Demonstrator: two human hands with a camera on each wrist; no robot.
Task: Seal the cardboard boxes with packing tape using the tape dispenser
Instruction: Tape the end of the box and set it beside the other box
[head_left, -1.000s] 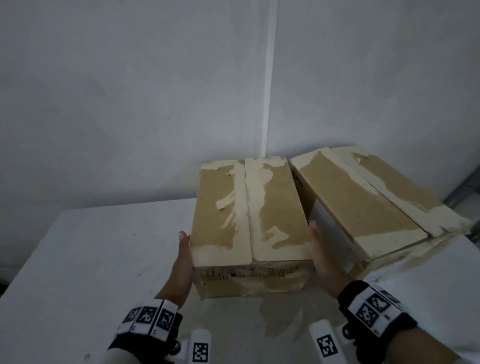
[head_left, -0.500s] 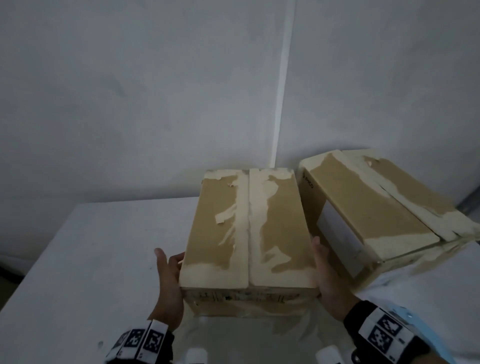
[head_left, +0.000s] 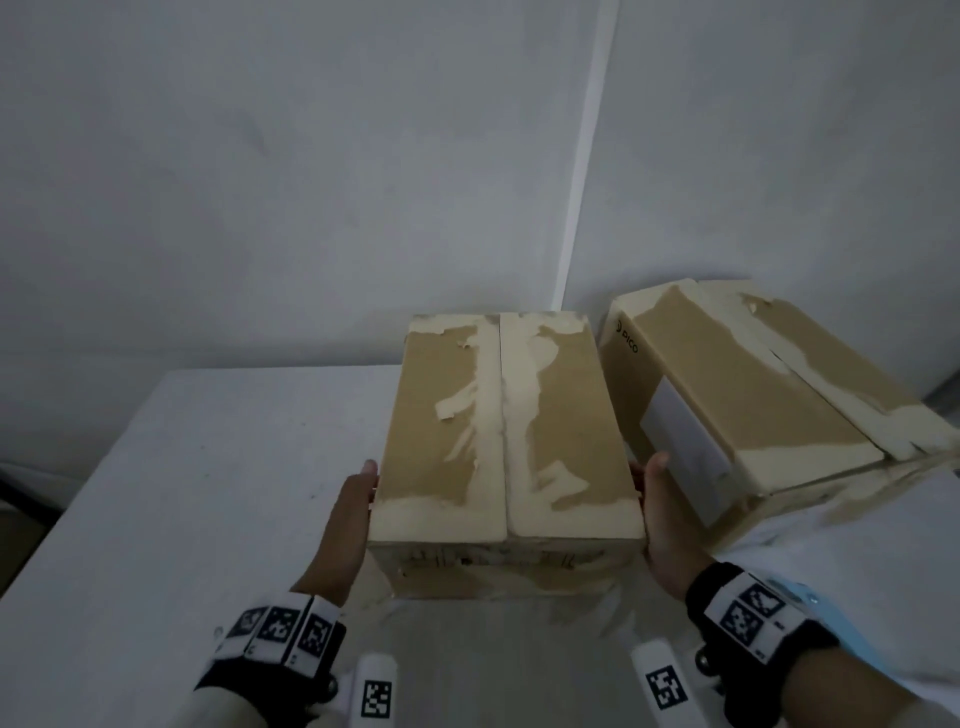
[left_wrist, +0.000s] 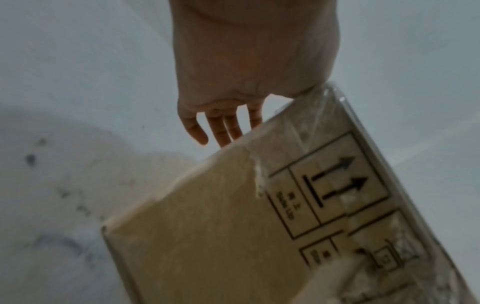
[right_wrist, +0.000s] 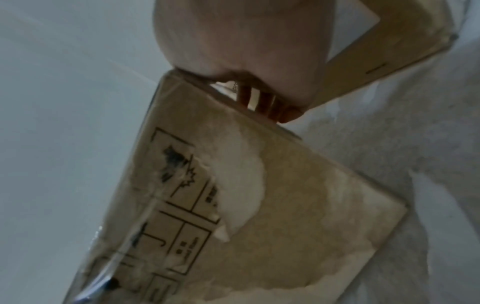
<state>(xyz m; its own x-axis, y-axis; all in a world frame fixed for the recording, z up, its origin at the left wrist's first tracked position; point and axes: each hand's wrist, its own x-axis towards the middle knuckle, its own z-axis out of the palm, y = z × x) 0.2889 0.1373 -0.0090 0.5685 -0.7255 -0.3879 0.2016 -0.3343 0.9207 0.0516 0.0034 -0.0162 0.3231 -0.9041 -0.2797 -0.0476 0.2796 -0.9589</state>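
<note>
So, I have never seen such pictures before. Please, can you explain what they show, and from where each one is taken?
No machine here: a person wears three cameras. The head view looks down at a white table. The left hand and right hand press flat against the sides of the near cardboard box, its top flaps closed. A second box lies to the right. The patterned wristbands carry the wrist cameras; those two views look along each palm at the same box. No tape dispenser is visible.

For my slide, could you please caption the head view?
Both hands, left hand and right hand, press flat on opposite sides of the near cardboard box; a second cardboard box sits alongside.
</note>
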